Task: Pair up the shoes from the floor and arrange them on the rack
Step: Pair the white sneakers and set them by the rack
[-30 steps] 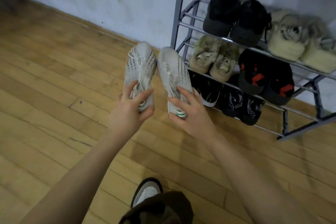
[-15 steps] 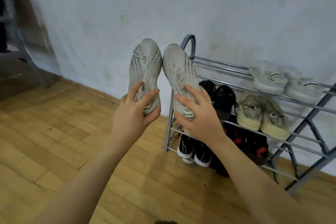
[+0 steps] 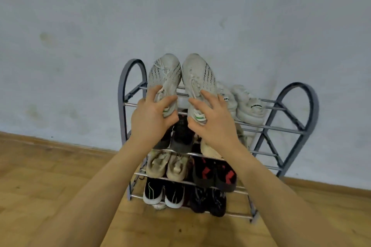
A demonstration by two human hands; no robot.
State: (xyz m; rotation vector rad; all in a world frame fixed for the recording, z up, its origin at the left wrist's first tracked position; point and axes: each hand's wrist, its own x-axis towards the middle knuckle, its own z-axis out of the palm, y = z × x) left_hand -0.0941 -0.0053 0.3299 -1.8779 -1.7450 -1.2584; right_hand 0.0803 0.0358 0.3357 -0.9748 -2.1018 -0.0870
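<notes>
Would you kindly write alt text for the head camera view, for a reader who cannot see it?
Two bare hands, left hand and right hand, each hold a pale knit sneaker, left sneaker and right sneaker, over the top shelf of a grey metal shoe rack already holding several pairs.

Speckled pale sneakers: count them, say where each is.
2: one sneaker in the left hand, the other sneaker in the right hand, both above the rack's top shelf.
</notes>
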